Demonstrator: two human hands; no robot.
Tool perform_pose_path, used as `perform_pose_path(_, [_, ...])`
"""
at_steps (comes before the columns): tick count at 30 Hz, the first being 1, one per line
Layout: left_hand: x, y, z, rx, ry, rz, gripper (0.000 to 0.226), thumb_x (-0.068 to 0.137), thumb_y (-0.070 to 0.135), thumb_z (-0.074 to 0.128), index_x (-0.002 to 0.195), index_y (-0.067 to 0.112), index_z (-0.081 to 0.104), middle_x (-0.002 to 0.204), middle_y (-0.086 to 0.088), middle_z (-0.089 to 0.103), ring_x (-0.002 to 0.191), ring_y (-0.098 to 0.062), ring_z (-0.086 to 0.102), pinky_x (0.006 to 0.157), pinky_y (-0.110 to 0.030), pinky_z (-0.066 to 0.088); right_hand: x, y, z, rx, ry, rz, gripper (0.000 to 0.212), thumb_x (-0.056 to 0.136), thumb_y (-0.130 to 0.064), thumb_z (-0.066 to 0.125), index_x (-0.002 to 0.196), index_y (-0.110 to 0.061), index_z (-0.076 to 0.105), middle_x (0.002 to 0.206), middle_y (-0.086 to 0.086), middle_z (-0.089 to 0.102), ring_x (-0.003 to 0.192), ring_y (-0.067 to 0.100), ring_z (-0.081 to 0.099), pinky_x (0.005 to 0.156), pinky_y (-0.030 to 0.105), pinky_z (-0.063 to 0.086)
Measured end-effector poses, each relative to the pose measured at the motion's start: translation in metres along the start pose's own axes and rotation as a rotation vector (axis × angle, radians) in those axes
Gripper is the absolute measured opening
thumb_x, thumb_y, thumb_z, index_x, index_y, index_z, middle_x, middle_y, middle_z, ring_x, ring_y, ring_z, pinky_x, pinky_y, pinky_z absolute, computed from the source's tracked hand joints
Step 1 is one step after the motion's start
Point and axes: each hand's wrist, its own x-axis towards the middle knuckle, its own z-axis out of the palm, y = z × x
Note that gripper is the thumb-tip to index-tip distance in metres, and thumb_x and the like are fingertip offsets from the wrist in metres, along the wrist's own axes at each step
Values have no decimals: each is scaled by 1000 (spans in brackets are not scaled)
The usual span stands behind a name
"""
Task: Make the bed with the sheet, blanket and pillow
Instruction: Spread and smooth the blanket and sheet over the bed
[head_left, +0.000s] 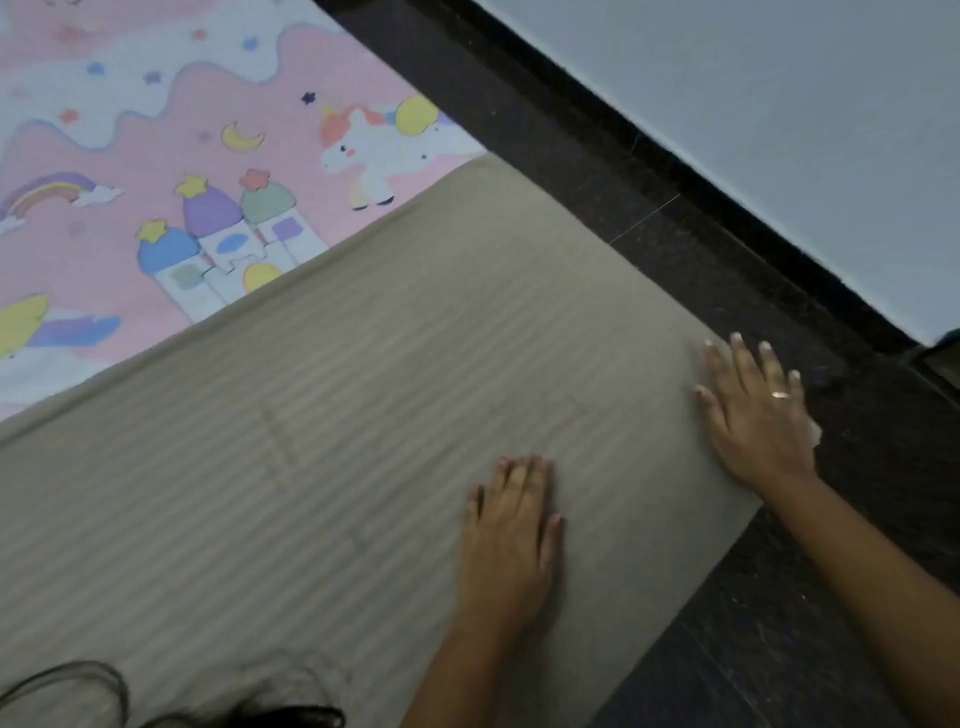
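A: There was the beige striped cloth (337, 415), spread flat. Its far edge lay over the pink unicorn sheet (130, 130) and its right edge ran along the dark floor (675, 218).

B: The blanket, by my reckoning, though I couldn't swear to it. The pink one beneath looked like the sheet, already laid.

A: Both hands were down on it. The left hand (511, 535) lay flat on the near part, fingers straight and close together, gripping nothing.

B: And the right hand (753, 415), a ring (779, 395) on one finger, pressed palm-down at the cloth's right edge, fingers spread, nothing pinched.

A: A smoothing pass, I judged. Faint fold creases crossed the stripes, with few wrinkles otherwise.

B: So the sheet was seemingly on and the top layer nearly settled. What was left?

A: The pillow. There was none in view. The rest of the bed lay outside the frame, so I couldn't tell how that end stood.

B: A pale wall (779, 104) stood beyond the floor.
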Motion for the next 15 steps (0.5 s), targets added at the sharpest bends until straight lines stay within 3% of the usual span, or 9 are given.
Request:
perform_pose_path(3, [-18, -42, -11, -26, 109, -135, 53, 93, 37, 34, 138, 14, 47, 143, -3, 49, 132, -24, 45, 108, -47, 31, -2, -70, 6, 54, 66, -131, 64, 93, -52, 16, 149, -23, 29, 156, 10, 26, 143, 35, 22, 113, 57, 16])
perform_pose_path(5, [-28, -72, -22, -29, 190, -232, 53, 92, 32, 33, 138, 9, 47, 143, -9, 48, 133, -31, 43, 105, -56, 25, -15, -128, 11, 90, 150, -236, 60, 97, -51, 21, 146, -21, 38, 152, 11, 35, 139, 35, 32, 110, 57, 24])
perform_pose_path(7, [-40, -101, -35, -40, 277, -402, 57, 90, 29, 28, 139, 6, 45, 145, -14, 44, 136, -35, 38, 109, -56, 17, -41, -193, 21, 161, 193, -381, 55, 98, -48, 25, 141, -20, 45, 148, 9, 42, 135, 34, 41, 107, 51, 30])
perform_pose_path(12, [-85, -159, -59, -138, 339, -735, 71, 77, 17, 30, 148, 12, 30, 155, -4, 28, 146, -22, 15, 116, -48, 7, -146, -331, 52, 258, -70, -887, 49, 91, -39, 39, 138, -28, 49, 147, -2, 44, 134, 22, 42, 108, 46, 30])
perform_pose_path(15, [-101, -168, -58, -78, 317, -747, 61, 87, 23, 28, 148, 14, 31, 155, -5, 28, 146, -24, 17, 116, -49, 10, -151, -340, 65, 203, -128, -942, 49, 90, -42, 41, 137, -31, 49, 146, -5, 45, 135, 19, 42, 110, 47, 32])
